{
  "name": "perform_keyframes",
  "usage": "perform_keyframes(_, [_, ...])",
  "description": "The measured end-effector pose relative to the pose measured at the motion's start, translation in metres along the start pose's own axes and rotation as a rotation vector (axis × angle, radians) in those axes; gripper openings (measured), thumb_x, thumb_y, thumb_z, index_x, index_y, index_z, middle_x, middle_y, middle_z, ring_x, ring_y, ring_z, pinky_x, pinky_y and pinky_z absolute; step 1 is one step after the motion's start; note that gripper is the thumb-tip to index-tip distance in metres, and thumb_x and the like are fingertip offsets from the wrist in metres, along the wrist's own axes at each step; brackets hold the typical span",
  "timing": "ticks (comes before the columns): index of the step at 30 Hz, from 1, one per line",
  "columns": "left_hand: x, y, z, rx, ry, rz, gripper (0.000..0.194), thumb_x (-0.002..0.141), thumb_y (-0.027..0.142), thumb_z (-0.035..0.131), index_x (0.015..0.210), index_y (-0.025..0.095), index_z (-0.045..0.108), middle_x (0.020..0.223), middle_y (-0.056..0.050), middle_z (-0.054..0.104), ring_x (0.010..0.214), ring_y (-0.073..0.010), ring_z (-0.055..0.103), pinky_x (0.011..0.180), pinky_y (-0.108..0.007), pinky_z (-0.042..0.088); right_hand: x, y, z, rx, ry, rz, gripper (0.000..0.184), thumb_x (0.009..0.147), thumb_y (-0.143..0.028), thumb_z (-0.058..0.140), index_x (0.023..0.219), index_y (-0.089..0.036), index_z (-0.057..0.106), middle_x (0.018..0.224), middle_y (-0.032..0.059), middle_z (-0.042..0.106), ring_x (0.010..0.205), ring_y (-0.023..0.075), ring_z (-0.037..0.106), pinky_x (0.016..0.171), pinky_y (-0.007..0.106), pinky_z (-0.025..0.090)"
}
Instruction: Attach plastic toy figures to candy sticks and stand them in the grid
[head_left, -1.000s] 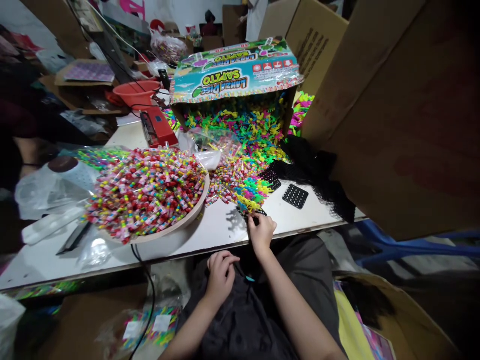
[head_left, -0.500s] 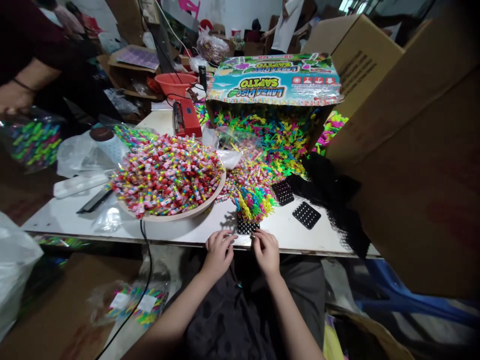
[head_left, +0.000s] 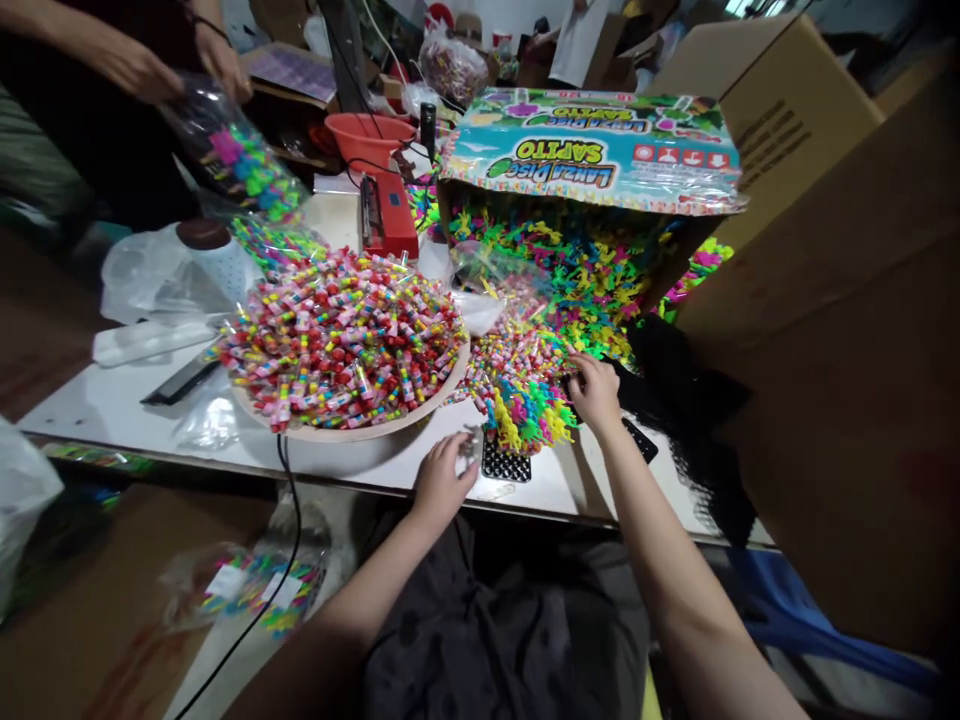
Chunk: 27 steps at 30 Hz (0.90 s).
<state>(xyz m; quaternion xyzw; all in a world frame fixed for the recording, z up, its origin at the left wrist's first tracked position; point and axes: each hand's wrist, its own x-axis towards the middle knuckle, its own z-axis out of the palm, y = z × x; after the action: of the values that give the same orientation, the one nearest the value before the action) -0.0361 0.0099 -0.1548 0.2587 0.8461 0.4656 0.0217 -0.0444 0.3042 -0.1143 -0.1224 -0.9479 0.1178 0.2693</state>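
Note:
My left hand [head_left: 442, 482] rests at the table's front edge, fingers curled around something small and pale that I cannot make out. Just right of it lies a black perforated tray [head_left: 506, 464], partly covered by a cluster of yellow, green and blue plastic figures [head_left: 525, 412]. My right hand [head_left: 597, 392] reaches farther in, fingers bent around the edge of a second black tray [head_left: 568, 384], mostly hidden by the hand. Behind my right forearm shows part of another black tray [head_left: 642, 440]. Small candy-like tubes [head_left: 510, 350] are heaped beyond the figures.
A wide basin [head_left: 390, 425] heaped with tubes stands left of centre. Behind are an open printed box [head_left: 592, 150] of figures, a red sealer-like device [head_left: 390, 215] and a red tub [head_left: 367, 140]. Black netting [head_left: 690, 400] lies right. Another person's hands [head_left: 217, 60] hold a bag [head_left: 240, 150].
My right hand has left the front tray and moved forward and right to the second tray. My left hand has stayed near the front tray. The other person's bag has been lifted.

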Motion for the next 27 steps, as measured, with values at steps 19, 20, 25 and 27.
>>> perform_keyframes(19, [0.032, 0.003, 0.036, -0.023, 0.048, -0.08, 0.007, 0.077, 0.02, 0.056, 0.081, 0.018, 0.05, 0.083, -0.003, 0.059, 0.081, -0.0162, 0.058, 0.074, -0.027, 0.046, 0.024, 0.018, 0.026, -0.065, -0.176, -0.065, 0.024, 0.077, -0.023, 0.048, 0.095, -0.02, 0.063, 0.114, 0.0074, 0.056, 0.104, 0.0274, 0.044, 0.083, 0.041, 0.032])
perform_keyframes(20, [0.032, 0.003, 0.037, -0.023, 0.047, -0.068, 0.006, 0.077, 0.02, 0.055, 0.08, 0.018, 0.05, 0.082, -0.003, 0.058, 0.08, -0.0161, 0.058, 0.074, -0.027, 0.046, 0.022, 0.017, 0.021, -0.056, -0.158, -0.051, 0.023, 0.077, -0.023, 0.047, 0.094, -0.02, 0.063, 0.113, 0.0072, 0.056, 0.103, 0.0269, 0.045, 0.083, 0.041, 0.033])
perform_keyframes(25, [0.033, 0.002, 0.036, 0.008, 0.038, -0.01, 0.004, 0.077, 0.017, 0.054, 0.08, 0.017, 0.052, 0.083, -0.004, 0.059, 0.082, -0.0168, 0.058, 0.078, -0.03, 0.046, -0.013, -0.005, -0.015, 0.077, 0.063, 0.011, 0.022, 0.082, -0.024, 0.042, 0.091, -0.019, 0.061, 0.106, 0.0069, 0.059, 0.101, 0.0219, 0.049, 0.087, 0.038, 0.034])
perform_keyframes(27, [0.033, 0.002, 0.036, 0.02, 0.046, 0.008, 0.003, 0.077, 0.017, 0.055, 0.08, 0.017, 0.053, 0.082, -0.004, 0.06, 0.084, -0.0171, 0.058, 0.09, -0.036, 0.041, -0.037, -0.016, -0.028, 0.135, 0.145, 0.034, 0.021, 0.083, -0.024, 0.041, 0.091, -0.019, 0.06, 0.105, 0.0068, 0.06, 0.102, 0.0201, 0.05, 0.088, 0.037, 0.035])
